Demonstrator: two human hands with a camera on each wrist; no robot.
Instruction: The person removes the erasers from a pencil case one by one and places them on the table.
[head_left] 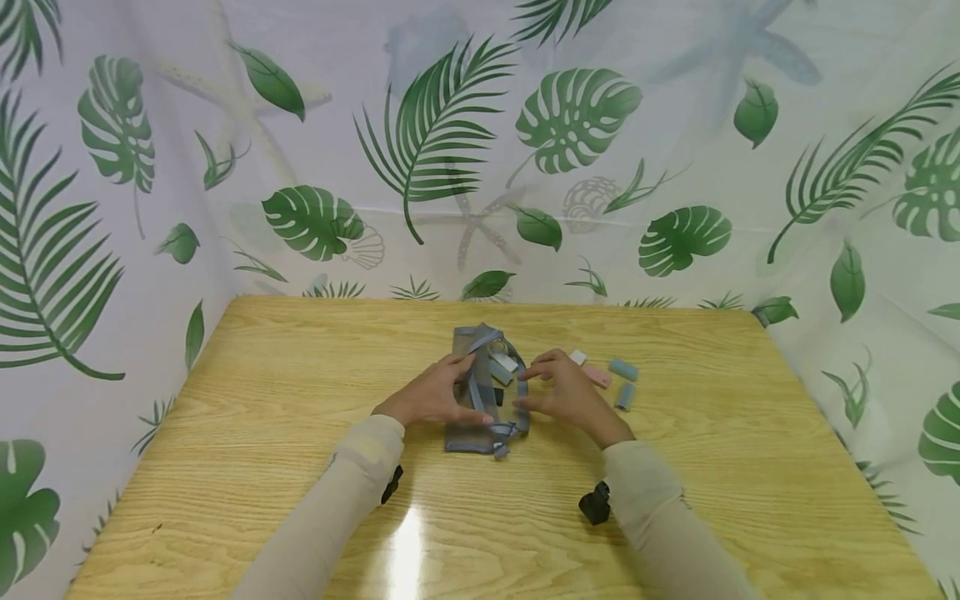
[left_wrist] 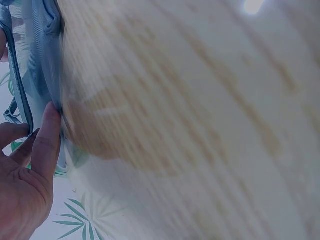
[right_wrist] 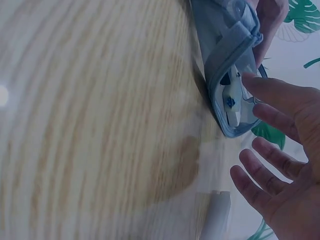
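Note:
A grey-blue see-through zip pouch [head_left: 467,421] lies on the table with its mouth facing right. My left hand [head_left: 438,392] grips the pouch at its upper side, thumb near the front corner; the left wrist view shows the fingers [left_wrist: 46,145] at its edge. Inside the pouch are a white piece [head_left: 504,361], a blue-grey piece [head_left: 499,373] and a dark piece [head_left: 498,397]. At the mouth is my right hand [head_left: 566,393], its fingers [right_wrist: 267,150] spread and holding nothing. Whether its fingertips touch the rim, I cannot tell.
Right of the pouch lie a pink block [head_left: 597,377], a white block [head_left: 577,357], a blue-grey block [head_left: 624,369] and another blue-grey block [head_left: 625,397]. The wooden table [head_left: 300,358] meets leaf-printed cloth [head_left: 450,250] at its back and sides.

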